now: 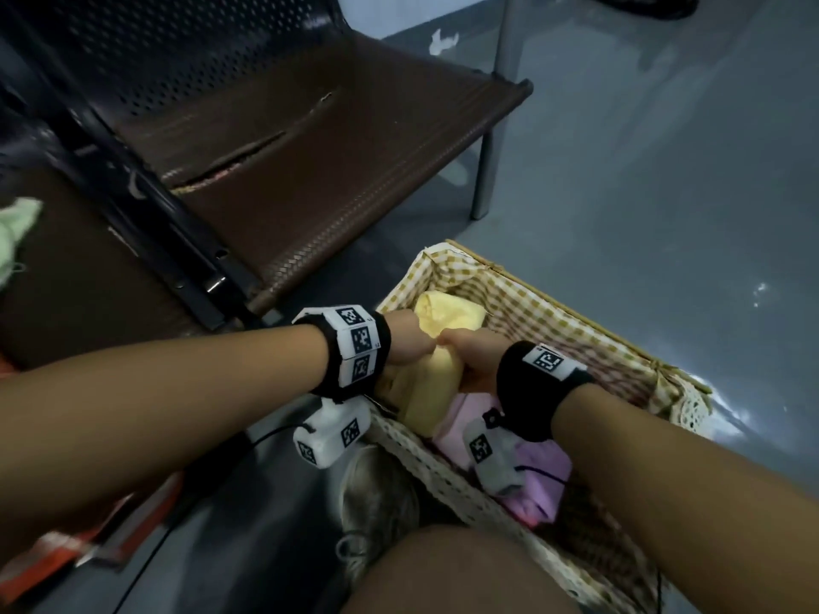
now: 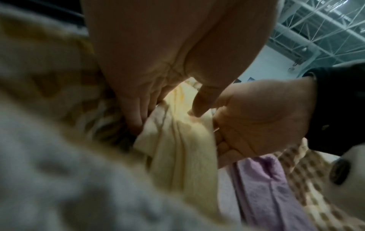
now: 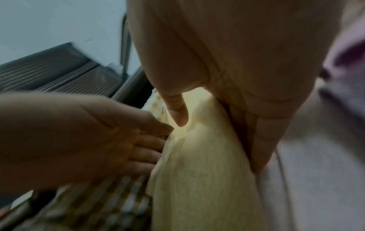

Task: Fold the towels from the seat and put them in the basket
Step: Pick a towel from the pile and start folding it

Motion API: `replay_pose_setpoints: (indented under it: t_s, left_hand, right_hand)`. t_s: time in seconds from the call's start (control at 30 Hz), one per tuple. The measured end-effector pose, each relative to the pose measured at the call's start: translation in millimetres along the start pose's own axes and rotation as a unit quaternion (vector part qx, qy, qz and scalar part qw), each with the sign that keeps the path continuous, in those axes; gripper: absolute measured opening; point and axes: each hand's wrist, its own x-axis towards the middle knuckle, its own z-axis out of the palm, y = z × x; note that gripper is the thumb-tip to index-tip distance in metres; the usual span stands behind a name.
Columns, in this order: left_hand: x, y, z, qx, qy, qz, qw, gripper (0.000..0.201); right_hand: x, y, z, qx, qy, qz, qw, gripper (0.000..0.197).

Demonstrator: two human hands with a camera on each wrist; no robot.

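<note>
A folded pale yellow towel (image 1: 427, 394) stands on edge inside the wicker basket (image 1: 554, 299), against its near-left wall. My left hand (image 1: 410, 343) and right hand (image 1: 469, 354) grip its top from either side, knuckles meeting. In the left wrist view my left hand (image 2: 168, 118) holds the yellow towel (image 2: 177, 148) between thumb and fingers. The right wrist view shows my right hand (image 3: 217, 145) clasping the yellow towel (image 3: 197, 179) the same way. A second yellow towel (image 1: 447, 314) lies at the basket's far end and pink and lilac towels (image 1: 538, 474) at its near end.
The basket with its checked lining sits on the grey floor (image 1: 642, 170), right of a brown woven seat (image 1: 310, 170). A black divider (image 1: 155, 201) separates that seat from another, where a green towel (image 1: 15, 232) lies. My shoe (image 1: 376, 502) and knee (image 1: 465, 569) are beside the basket.
</note>
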Motion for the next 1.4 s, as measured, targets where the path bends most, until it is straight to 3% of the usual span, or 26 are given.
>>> replay_pose_setpoints:
  t_s: [0.07, 0.1, 0.2, 0.23, 0.33, 0.43, 0.63, 0.8, 0.93, 1.07, 1.13, 1.23, 1.33, 1.4]
  left_hand:
    - [-10.8, -0.3, -11.2, -0.032, 0.033, -0.005, 0.999, 0.034]
    - [-16.7, -1.6, -18.0, -0.051, 0.046, -0.001, 0.998, 0.033]
    - [-44.7, -10.8, -45.5, -0.116, 0.091, 0.037, 0.988, 0.02]
    - [-56.6, -16.9, -55.5, -0.126, 0.106, 0.049, 0.985, 0.015]
    - [-98.1, -46.8, -83.3, -0.128, 0.162, 0.058, 0.977, 0.012]
    - [-146.4, -93.5, -104.7, -0.111, 0.228, 0.038, 0.967, 0.015]
    - [-249.9, -212.3, -115.2, -0.06, 0.325, -0.072, 0.941, 0.022]
    - [-315.8, -302.9, -91.4, -0.042, 0.346, -0.178, 0.92, 0.024]
    - [-352.1, -356.6, -67.3, 0.0, 0.295, -0.279, 0.914, 0.038]
    - [-381.8, -398.1, -43.2, 0.063, 0.321, -0.344, 0.88, 0.056]
    - [-388.3, -407.6, -41.9, 0.069, 0.336, -0.359, 0.868, 0.047]
    - [-391.1, -412.4, -53.5, 0.043, 0.378, -0.367, 0.849, 0.02]
    - [-391.0, -410.5, -57.1, -0.035, 0.409, -0.339, 0.846, 0.013]
    - [-390.6, -406.8, -55.5, -0.09, 0.419, -0.311, 0.848, 0.016]
  right_hand:
    - [-12.6, -7.8, -6.3, -0.149, 0.059, -0.037, 0.986, 0.047]
    - [-22.0, -13.0, -9.1, -0.243, 0.089, -0.058, 0.964, 0.042]
    - [-52.8, -36.9, -9.8, -0.467, 0.157, -0.133, 0.86, 0.044]
    - [-62.3, -47.9, -4.3, -0.483, 0.154, -0.161, 0.847, 0.045]
    - [-88.9, -84.6, 32.6, -0.45, 0.087, -0.244, 0.855, 0.046]
    - [-116.3, -120.9, 95.0, -0.42, -0.004, -0.332, 0.845, 0.026]
    - [-157.8, -161.4, 256.7, -0.504, -0.126, -0.446, 0.729, 0.017]
    - [-182.7, -142.7, 376.7, -0.574, -0.186, -0.478, 0.638, 0.019]
    - [-179.3, -109.6, 433.4, -0.588, -0.204, -0.497, 0.605, 0.022]
    - [-172.1, -81.8, 473.6, -0.628, -0.228, -0.492, 0.558, 0.03]
    - [-168.6, -76.5, 489.2, -0.645, -0.222, -0.502, 0.533, 0.035]
    - [-164.0, -76.6, 505.0, -0.62, -0.201, -0.526, 0.546, 0.038]
    - [-160.8, -76.5, 512.6, -0.553, -0.191, -0.563, 0.584, 0.046]
    - [-159.3, -78.2, 515.6, -0.536, -0.194, -0.587, 0.575, 0.06]
